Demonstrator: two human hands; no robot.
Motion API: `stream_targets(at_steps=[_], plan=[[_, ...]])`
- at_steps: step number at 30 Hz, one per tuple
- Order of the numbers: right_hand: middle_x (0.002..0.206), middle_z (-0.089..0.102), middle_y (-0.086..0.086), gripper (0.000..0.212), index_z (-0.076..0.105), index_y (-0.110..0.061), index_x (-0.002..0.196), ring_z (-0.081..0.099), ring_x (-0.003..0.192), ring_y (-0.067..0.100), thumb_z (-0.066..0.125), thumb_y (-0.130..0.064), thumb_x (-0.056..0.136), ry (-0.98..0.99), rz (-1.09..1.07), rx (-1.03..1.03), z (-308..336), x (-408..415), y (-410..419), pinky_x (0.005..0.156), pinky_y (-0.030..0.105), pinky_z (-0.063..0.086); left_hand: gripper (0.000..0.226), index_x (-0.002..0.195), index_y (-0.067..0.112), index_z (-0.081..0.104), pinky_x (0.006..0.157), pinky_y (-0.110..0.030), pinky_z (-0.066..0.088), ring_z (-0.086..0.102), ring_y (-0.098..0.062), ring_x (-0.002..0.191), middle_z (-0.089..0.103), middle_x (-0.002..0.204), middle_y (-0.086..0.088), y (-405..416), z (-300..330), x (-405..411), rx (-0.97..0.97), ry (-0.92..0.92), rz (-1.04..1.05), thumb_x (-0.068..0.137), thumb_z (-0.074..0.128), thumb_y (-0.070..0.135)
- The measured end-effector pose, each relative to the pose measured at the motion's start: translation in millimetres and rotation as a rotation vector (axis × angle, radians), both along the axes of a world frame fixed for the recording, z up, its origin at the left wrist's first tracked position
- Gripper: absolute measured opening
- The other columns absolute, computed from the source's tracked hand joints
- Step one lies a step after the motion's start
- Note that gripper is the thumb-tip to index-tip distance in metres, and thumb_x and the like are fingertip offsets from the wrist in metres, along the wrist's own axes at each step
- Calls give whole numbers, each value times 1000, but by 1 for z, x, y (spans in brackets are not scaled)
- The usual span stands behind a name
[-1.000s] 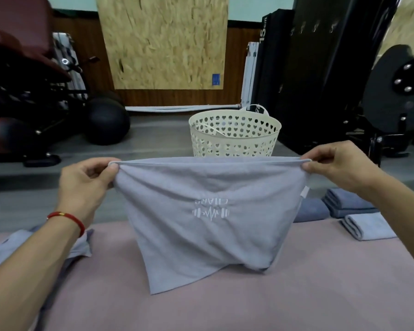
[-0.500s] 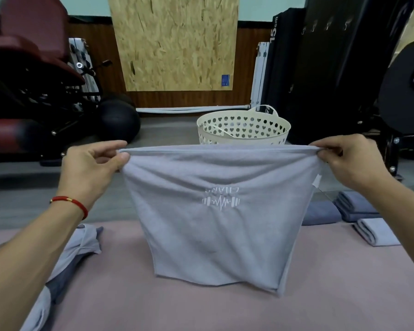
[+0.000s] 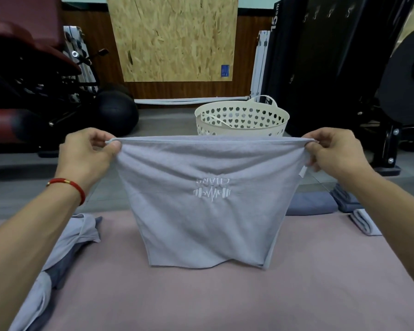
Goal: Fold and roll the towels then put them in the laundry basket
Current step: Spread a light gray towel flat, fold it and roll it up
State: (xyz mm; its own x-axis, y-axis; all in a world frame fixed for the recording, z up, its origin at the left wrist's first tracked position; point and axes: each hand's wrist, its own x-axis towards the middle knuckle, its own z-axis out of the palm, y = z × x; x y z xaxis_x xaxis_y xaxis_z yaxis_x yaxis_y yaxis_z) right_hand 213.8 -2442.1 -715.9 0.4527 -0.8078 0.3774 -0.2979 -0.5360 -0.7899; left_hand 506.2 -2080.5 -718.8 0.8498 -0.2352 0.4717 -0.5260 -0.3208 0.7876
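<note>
Left hand (image 3: 87,156) and right hand (image 3: 334,155) each keep a pinching grip on the towel (image 3: 206,201), now raised with its hem squared just above the bench (image 3: 225,302), ready for folding, basket (image 3: 242,119) beyond.

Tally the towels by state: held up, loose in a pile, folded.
Held up by left hand and right hand: 1, the grey towel
Loose pile: cannot tell how many
Folded, right side: 3
Total countable: 4
</note>
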Motion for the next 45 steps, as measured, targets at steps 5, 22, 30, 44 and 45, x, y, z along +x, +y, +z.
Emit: stream_targets(at_steps=[5,22,30,44,45], plan=[[94,73,10,23,66,-20,88,75,85,24,54,-2,97,-43,51,179,-33,37,-18,87,44,61,15,85,9,59,57,-23,61,71,-21,66,66,93,-23,-30,-16,8,-203,384,-125,98,59,2],[87,78,0,17,79,-16,85,74,87,14,65,-14,94,439,184,410,-203,-66,71,88,32,58,9,90,2,75,86,-35,58,70,-32,89,76,91,-18,77,-261,-104,61,770,-250,84,73,-3],[103,68,9,38,65,-20,110,67,84,28,67,4,81,639,-65,375,-312,-107,108,71,27,45,40,89,30,80,74,-17,54,69,-17,92,77,100,3,98,-338,-131,276,749,-150,81,72,-9],[87,57,-17,24,58,-31,102,58,86,11,67,-14,86,1239,275,464,-295,-150,144,74,20,44,35,76,20,62,60,-4,36,59,-1,62,63,69,9,150,-328,-183,711,667,-133,66,67,-14],[89,57,-16,27,58,-33,105,56,84,8,67,-15,87,1279,319,466,-294,-147,144,71,16,41,34,76,21,61,61,-7,38,59,-6,64,63,71,8,150,-327,-181,761,663,-164,67,68,-11]])
